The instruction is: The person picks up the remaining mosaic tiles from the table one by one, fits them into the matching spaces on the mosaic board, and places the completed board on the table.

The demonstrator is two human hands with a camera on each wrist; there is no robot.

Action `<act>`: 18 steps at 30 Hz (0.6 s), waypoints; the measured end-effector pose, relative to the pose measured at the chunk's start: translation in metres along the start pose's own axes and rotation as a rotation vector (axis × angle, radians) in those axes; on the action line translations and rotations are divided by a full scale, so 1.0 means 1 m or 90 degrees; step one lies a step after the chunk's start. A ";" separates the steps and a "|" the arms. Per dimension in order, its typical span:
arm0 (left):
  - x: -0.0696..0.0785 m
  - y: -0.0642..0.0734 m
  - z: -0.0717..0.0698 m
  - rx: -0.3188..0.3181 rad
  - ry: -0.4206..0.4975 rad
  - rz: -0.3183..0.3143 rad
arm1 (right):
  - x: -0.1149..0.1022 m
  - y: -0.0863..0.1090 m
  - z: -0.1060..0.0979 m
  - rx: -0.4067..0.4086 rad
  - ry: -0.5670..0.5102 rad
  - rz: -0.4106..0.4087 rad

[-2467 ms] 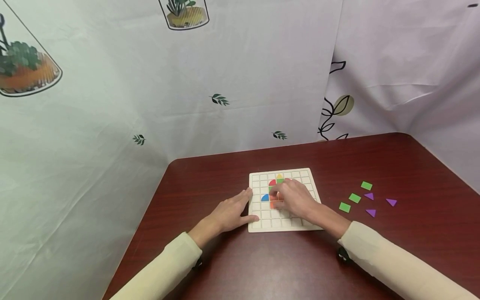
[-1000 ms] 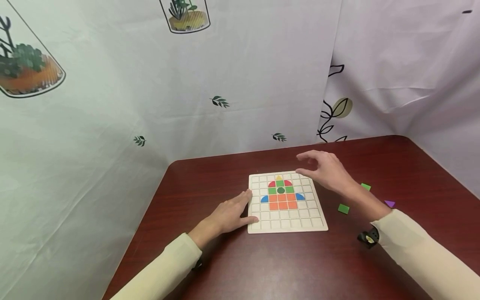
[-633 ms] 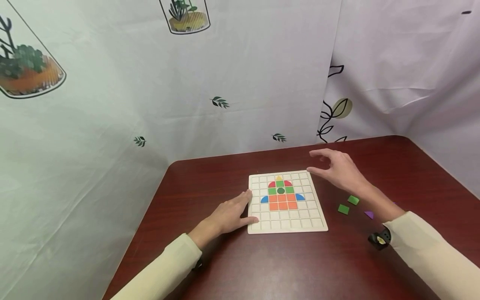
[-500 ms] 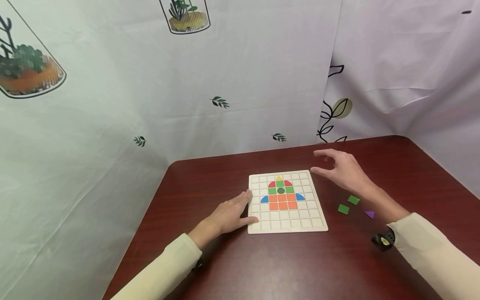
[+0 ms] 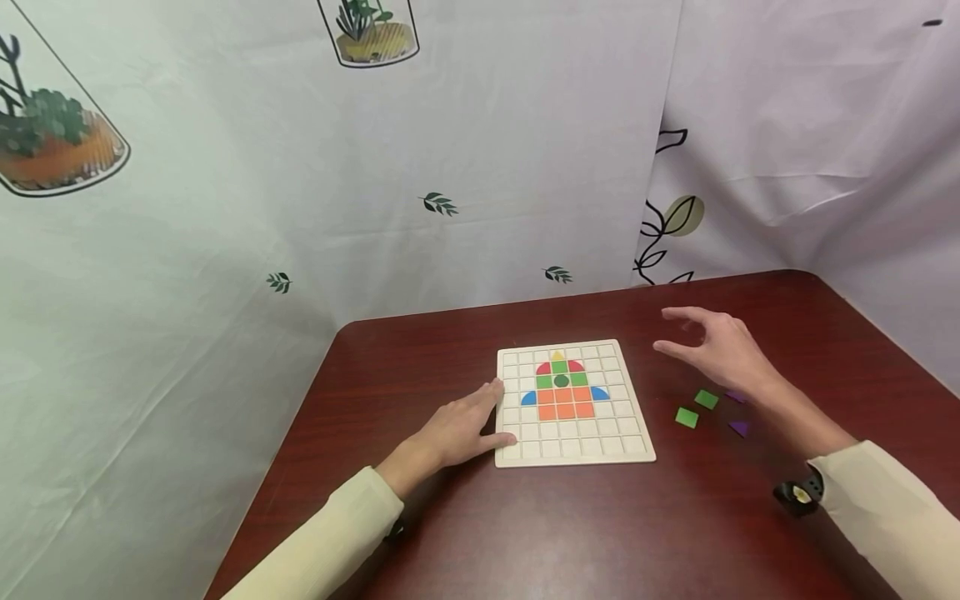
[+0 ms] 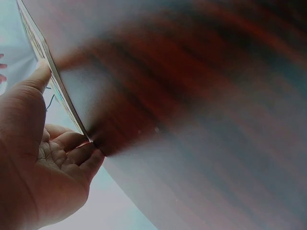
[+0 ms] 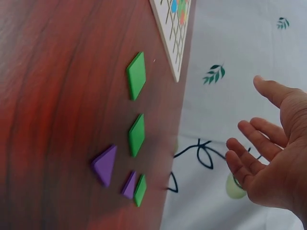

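A cream grid board (image 5: pixel 573 450) lies on the table with colored flat pieces set in its squares. They form a rocket-like figure: a yellow triangle (image 5: pixel 557 356) on top, green squares round a dark green circle (image 5: pixel 562 381), red and blue rounded pieces, and orange squares (image 5: pixel 566 404) below. My left hand (image 5: pixel 459 423) rests along the board's left edge, its thumb over the near corner. Holding nothing, my right hand (image 5: pixel 720 346) hovers right of the board, thumb and fingers apart. Below it lie green squares (image 5: pixel 687 417) and purple triangles (image 5: pixel 738 428); the right wrist view shows another green square (image 7: pixel 139 190).
The dark red wooden table (image 5: pixel 570 533) reaches back to a pale patterned cloth (image 5: pixel 487 150). A black device (image 5: pixel 798 495) sits at my right wrist below the sleeve.
My right hand has lifted off the pieces on the board and moved right, over the loose ones. The whole figure now shows. My left hand has stayed at the board's edge.
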State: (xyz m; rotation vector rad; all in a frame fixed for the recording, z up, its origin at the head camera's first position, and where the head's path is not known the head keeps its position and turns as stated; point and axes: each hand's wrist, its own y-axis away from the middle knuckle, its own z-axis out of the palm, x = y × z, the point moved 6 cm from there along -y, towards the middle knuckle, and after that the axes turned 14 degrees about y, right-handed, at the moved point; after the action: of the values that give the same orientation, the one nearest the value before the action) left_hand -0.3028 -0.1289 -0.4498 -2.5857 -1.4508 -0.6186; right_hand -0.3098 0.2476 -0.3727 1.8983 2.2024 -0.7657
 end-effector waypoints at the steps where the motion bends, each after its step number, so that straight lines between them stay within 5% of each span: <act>1: 0.000 0.000 0.000 0.000 0.000 0.000 | 0.003 0.001 -0.001 0.004 0.002 0.001; 18: 0.000 0.000 0.000 0.000 0.004 -0.004 | 0.054 0.020 -0.002 0.008 -0.008 0.041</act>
State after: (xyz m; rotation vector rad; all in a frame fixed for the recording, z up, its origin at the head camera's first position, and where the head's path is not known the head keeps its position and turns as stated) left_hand -0.3029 -0.1286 -0.4494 -2.5770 -1.4581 -0.6267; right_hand -0.3011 0.2985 -0.3991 1.9545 2.1233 -0.7813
